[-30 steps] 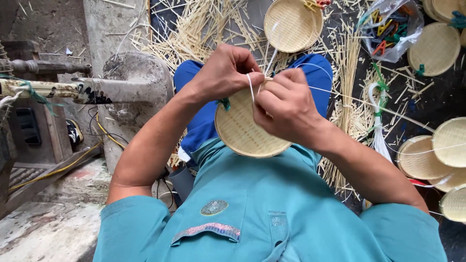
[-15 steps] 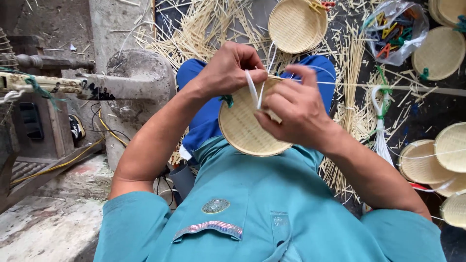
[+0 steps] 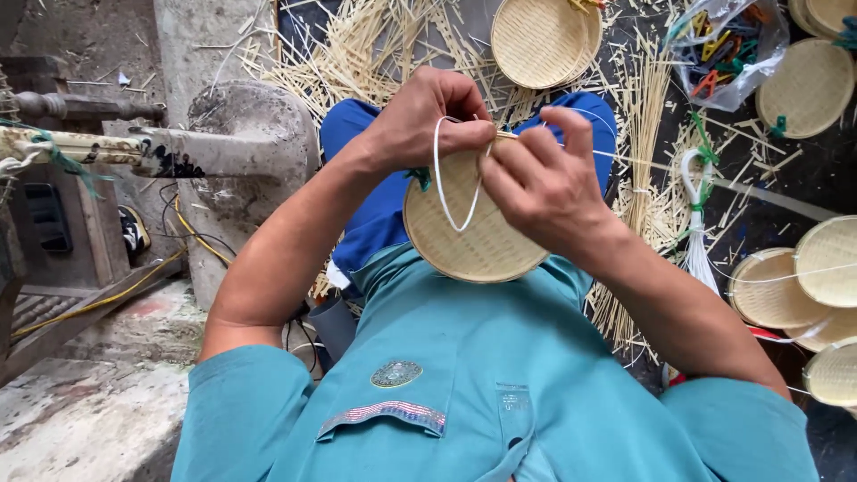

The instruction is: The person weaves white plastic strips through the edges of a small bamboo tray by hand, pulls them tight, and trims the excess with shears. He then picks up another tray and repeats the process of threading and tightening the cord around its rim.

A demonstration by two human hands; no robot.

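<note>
A small round woven bamboo tray is held in front of my teal shirt, above my lap. My left hand grips its upper rim. My right hand pinches the rim beside it, fingers closed on a thin white plastic strip that loops down over the tray's face. A green tie hangs at the tray's left edge. A long thin white strip runs from my hands off to the right.
Loose bamboo splints litter the dark floor. Finished woven trays lie at the top, top right and right. A clear bag of coloured clips sits at top right. A concrete block and machine stand to the left.
The white strip, short and upright between my fingers before, now hangs as a longer loop over the tray. My hands stayed at the rim.
</note>
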